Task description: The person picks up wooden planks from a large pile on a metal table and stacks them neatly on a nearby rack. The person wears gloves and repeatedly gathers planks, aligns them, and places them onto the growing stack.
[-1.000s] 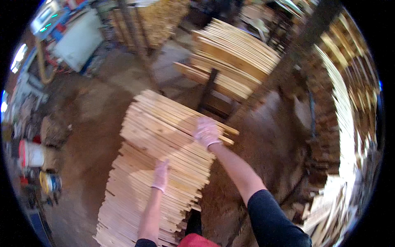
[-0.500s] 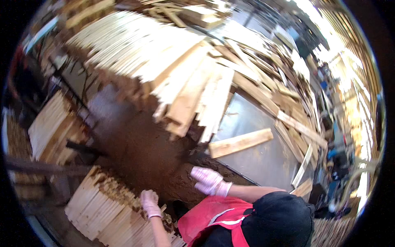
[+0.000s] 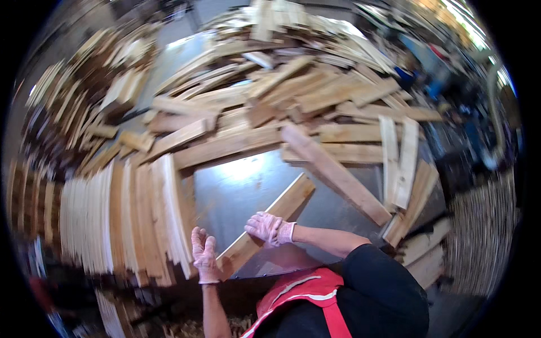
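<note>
A pale wooden board (image 3: 292, 197) lies slantwise on the metal tabletop (image 3: 225, 188), its near end toward my left hand. My right hand (image 3: 269, 228), in a pinkish knit glove, is closed over the board's middle from above, fingers at its far edge. My left hand (image 3: 205, 260), gloved alike, is raised beside the board's near end with fingers and thumb apart; whether it touches that end I cannot tell. Just left of it stands a row of boards (image 3: 129, 214), lined up side by side along the table's left part.
A jumbled heap of loose boards (image 3: 315, 93) covers the table's far side. One long board (image 3: 338, 174) slants across the metal to the right, near two narrow pale strips (image 3: 404, 163). A tall stack of thin slats (image 3: 483, 236) stands at far right.
My view has swung round from the floor and the lower stack to the metal tabletop. My right hand, empty before, now grips the board; my left hand has opened and come beside it.
</note>
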Demonstrator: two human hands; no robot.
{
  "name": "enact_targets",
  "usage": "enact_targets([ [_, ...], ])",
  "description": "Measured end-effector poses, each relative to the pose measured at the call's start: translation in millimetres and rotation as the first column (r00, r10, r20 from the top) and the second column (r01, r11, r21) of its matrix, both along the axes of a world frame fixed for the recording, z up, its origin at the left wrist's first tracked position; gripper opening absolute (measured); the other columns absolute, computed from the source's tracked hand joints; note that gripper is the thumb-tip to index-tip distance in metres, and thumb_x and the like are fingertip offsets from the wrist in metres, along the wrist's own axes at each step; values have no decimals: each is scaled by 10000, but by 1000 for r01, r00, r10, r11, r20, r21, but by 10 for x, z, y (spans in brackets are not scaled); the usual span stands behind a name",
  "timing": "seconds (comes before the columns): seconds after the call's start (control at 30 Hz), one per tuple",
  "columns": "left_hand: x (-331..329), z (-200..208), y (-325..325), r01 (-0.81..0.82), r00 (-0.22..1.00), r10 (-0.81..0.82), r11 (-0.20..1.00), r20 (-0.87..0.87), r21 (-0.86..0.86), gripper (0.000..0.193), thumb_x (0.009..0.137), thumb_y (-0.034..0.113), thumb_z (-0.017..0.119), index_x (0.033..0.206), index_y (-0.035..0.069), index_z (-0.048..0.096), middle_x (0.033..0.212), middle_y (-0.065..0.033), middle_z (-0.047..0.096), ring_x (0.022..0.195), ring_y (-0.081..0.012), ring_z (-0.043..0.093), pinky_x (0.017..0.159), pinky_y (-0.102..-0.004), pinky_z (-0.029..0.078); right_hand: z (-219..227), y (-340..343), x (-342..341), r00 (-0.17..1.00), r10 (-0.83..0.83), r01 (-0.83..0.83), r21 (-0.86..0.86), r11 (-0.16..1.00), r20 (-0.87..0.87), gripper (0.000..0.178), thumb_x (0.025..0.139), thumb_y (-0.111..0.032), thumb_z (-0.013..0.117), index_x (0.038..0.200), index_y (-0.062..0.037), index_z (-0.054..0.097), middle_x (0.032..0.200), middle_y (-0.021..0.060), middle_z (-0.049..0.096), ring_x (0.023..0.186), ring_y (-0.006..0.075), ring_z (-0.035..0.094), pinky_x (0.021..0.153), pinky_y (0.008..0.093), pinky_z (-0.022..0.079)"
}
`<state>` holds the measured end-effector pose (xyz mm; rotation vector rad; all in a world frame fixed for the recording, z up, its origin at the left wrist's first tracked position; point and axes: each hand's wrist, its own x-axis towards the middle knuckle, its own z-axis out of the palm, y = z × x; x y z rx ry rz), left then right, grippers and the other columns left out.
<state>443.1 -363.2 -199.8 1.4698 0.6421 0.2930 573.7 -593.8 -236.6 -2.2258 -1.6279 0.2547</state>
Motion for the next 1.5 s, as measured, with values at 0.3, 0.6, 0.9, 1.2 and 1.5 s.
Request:
enact_targets([
  [0.3, 884, 159, -456, 798, 510, -627, 600, -589, 51, 478, 812, 186, 731, 1266, 45, 671, 1007, -79, 750, 888, -162, 694, 842, -320, 554, -507, -1482, 498, 554, -662, 720, 110, 686, 505, 618, 833, -339, 650, 1341, -17, 509, 1295, 235, 565, 1214, 360, 552, 1081, 579, 389],
  [0.6, 1387, -471, -172, 637, 740, -664, 744, -110, -201, 332, 889, 31, 682, 1208, 25, 590, 1006, -37, 668, 871, -129, 636, 804, -296, 557, 321, -2601, 743, 10, -974, 827, -546, 135, -224, 800, 715, -457, 794, 1350, -49, 531, 1098, 263, 710, 996, 404, 708, 855, 479, 570],
  [0.9, 1667, -806, -1788, 491, 770, -621, 723, -146, -486, 603, 896, 97, 725, 1440, 45, 469, 1132, -95, 649, 962, -213, 667, 815, -338, 596, -552, -982, -152, 86, -623, 968, -83, 236, -777, 846, 1021, -638, 473, 1513, 48, 431, 1527, 273, 476, 1470, 352, 417, 1227, 402, 305],
  [1.2, 1671, -488, -2367, 438, 863, -499, 816, -78, -376, 587, 857, 98, 712, 1398, 20, 498, 982, -79, 653, 810, -207, 664, 713, -336, 590, -349, -4932, 562, -471, -822, 831, -150, -535, 320, 1035, 842, -548, 687, 1606, -23, 224, 1647, 261, 269, 1462, 411, 380, 1147, 547, 366],
  [1.5, 1675, -517, -3150, 333, 923, -369, 909, -110, -252, 375, 888, 37, 671, 1251, 42, 581, 932, -33, 648, 779, -148, 642, 684, -325, 565, -298, -5445, 198, -504, -840, 862, -185, -472, -201, 958, 829, -486, 761, 1545, -9, 341, 1376, 286, 575, 1250, 413, 578, 1075, 465, 460],
])
